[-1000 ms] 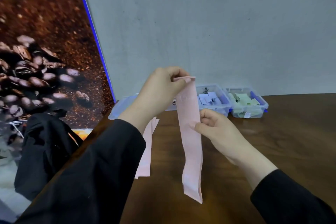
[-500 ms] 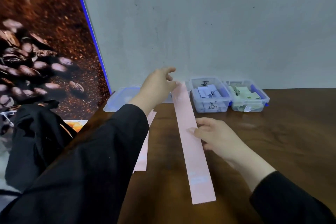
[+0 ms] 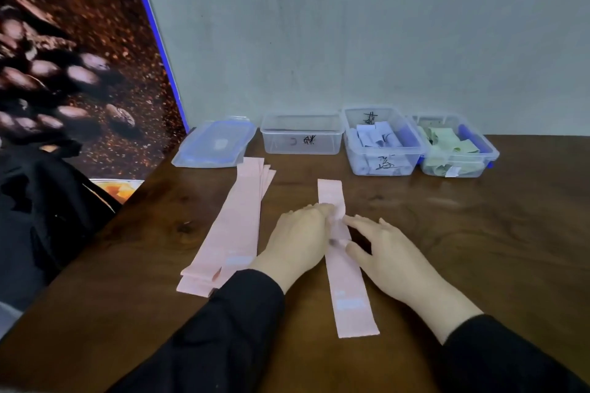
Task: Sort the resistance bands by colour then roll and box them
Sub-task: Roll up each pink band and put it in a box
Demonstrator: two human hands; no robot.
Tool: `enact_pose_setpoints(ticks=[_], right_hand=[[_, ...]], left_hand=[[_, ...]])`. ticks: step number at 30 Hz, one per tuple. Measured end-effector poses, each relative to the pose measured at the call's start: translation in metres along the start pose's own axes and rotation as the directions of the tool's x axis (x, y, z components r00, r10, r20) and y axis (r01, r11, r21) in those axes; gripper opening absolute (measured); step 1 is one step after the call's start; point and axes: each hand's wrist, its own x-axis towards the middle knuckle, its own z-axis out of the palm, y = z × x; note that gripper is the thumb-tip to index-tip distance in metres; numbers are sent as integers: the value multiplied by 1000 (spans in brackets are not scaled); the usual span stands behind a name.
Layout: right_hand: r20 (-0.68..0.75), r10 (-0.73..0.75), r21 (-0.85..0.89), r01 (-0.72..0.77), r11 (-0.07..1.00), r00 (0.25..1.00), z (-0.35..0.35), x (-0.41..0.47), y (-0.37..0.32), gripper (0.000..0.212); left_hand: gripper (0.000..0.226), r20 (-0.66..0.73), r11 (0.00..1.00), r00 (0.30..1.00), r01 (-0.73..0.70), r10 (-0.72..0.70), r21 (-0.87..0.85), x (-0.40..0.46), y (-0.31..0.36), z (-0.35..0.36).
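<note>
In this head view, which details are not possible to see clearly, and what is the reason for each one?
- Middle of the pink band: covered and blurred where the left hand and right hand meet, so the grip is unclear.
- Pink stack: bands overlap, so their count is hidden; the left sleeve covers its near corner.
- Black handwriting on the empty box: too small to read.
- Green-band box: rolls are jumbled, uncountable.

Both arms in black sleeves reach forward to the pink band. The left hand lies on the left side of the band, palm down, its fingertips touching the band's left edge. The right hand lies on the right side, fingers spread, index finger and thumb pressing on the band
</note>
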Motion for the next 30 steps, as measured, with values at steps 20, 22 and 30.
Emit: enact_pose_setpoints(ticks=[20,22,30], right_hand=[[51,-504,181,488,854,862,3,-39,30,8],[67,-524,129,514,848,849,6,-42,33,9],[-11,-526,122,524,843,850,14,-42,33,9]], left_hand=[[9,-82,897,941,-339,329,-284,-68,-15,-9],[12,-31,887,909,-412,415,-206,-73,-21,-3],[21,51,874,878,-465,475,-141,-79,-24,-2]])
